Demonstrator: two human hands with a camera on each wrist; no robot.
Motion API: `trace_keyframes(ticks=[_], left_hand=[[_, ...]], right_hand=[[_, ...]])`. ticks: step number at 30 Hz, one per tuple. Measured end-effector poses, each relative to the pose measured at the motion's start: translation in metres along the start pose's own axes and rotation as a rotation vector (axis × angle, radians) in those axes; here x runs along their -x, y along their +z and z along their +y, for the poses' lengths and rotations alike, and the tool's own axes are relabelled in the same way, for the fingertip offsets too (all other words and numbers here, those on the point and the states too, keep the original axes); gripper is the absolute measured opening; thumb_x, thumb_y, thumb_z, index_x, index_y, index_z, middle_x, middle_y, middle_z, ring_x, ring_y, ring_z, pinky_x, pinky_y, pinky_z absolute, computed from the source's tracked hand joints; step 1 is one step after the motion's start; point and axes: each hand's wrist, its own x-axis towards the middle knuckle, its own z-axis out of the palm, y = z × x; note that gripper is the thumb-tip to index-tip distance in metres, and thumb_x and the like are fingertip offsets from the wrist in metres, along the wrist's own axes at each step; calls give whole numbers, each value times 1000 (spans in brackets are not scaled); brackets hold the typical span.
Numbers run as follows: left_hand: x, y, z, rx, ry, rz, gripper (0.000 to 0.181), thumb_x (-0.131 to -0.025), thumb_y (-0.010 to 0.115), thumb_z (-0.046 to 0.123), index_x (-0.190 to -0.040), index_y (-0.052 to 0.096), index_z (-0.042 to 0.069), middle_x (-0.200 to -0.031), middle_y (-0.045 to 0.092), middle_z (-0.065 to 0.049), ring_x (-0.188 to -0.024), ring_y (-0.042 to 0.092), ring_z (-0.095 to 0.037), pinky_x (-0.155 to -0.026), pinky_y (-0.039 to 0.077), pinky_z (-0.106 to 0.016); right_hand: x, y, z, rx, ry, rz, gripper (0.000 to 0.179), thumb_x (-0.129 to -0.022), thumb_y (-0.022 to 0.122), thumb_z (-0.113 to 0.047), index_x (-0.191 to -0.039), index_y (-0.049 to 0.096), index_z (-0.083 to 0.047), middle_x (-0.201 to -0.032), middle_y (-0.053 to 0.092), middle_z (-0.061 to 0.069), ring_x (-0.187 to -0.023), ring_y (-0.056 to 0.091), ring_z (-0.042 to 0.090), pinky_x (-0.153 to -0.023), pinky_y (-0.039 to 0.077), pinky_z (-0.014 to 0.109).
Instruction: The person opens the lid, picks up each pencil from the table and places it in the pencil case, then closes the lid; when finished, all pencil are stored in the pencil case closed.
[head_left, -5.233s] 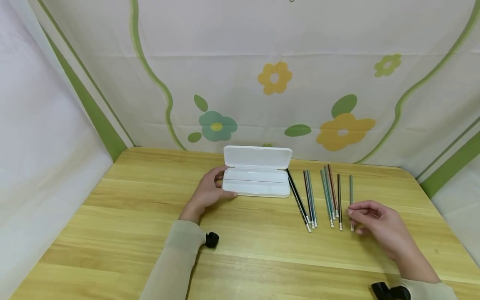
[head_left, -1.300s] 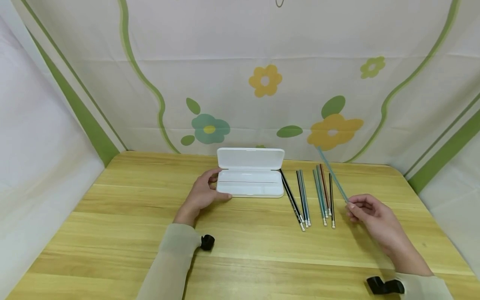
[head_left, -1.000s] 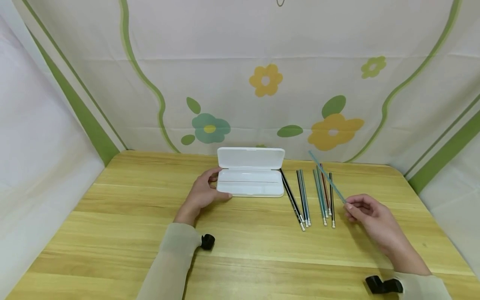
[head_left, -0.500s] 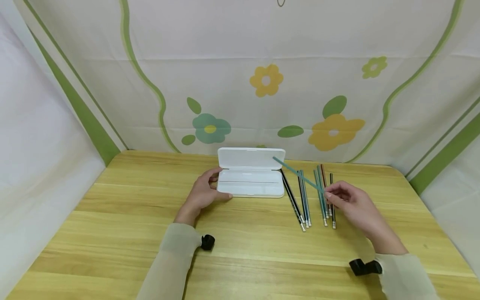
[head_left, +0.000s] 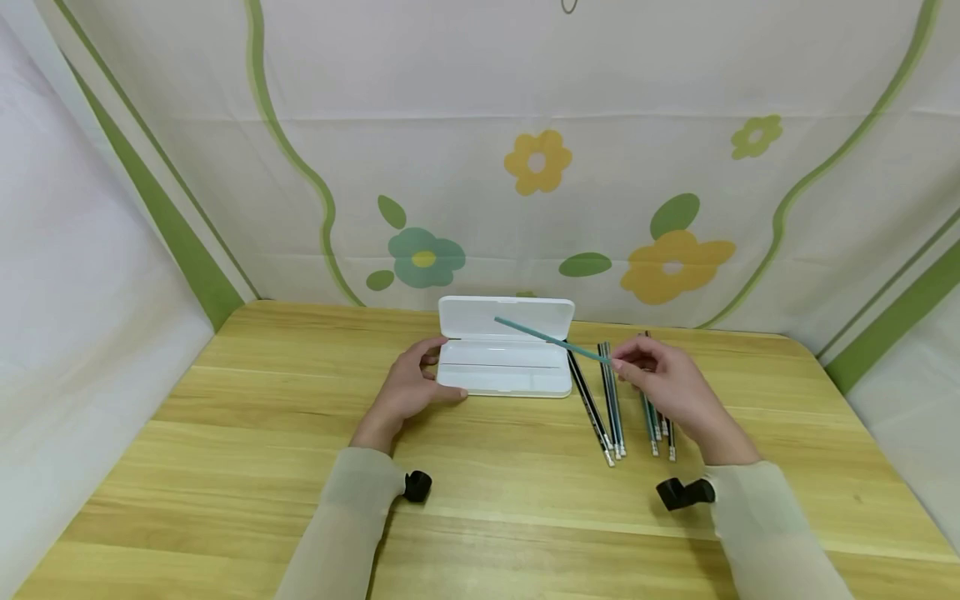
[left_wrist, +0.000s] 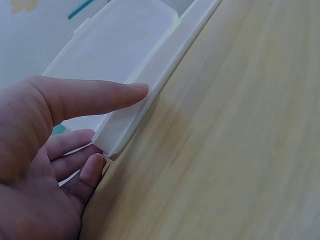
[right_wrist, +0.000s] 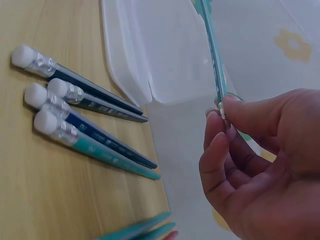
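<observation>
A white pencil case (head_left: 502, 382) stands with its lid up at the back of the table, and no pencil lies inside it. My left hand (head_left: 408, 385) holds its left end; in the left wrist view the thumb lies along the case's side wall (left_wrist: 165, 60) with the other fingers at the corner. My right hand (head_left: 666, 390) pinches a teal pencil (head_left: 551, 340) near its metal-banded end, as the right wrist view shows. The pencil is raised and slants left, its far end overlapping the upright lid (head_left: 472, 318) in the head view.
Right of the case lie several dark and teal pencils (head_left: 592, 410) with white erasers toward me. More pencils (head_left: 649, 421) lie farther right, partly hidden under the right hand. A flower-printed curtain (head_left: 536, 225) hangs behind the wooden table (head_left: 517, 508).
My right hand picked up the teal pencil from the far right of the row, then carried it left over the other pencils toward the case. The left hand stays at the case.
</observation>
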Motion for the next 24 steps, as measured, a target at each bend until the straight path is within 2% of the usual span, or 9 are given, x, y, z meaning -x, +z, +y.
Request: trace_keyframes(ticks=[14,24], left_hand=[[1,-2,-1,11,5,7,92,-75,96,5,-157,53,15,-144,60,-14,-114,62,-31,-97,54,-39],[0,-2,-4,16,26,10,92,-75,96,4,-156,54,13,-141,62,-17,-110,64,-30,-91,54,-33]], right_hand=[[-38,36,-8,-86,14,-47,23,-108,66,-21,-123,73,-5,-117,70,17,-99,61,30,-79,55,35],[-56,54,-10,3,17,-56,21,-108,65,-20,-121,74,-6,-115,72,14,-98,61,25,-79,52,33]])
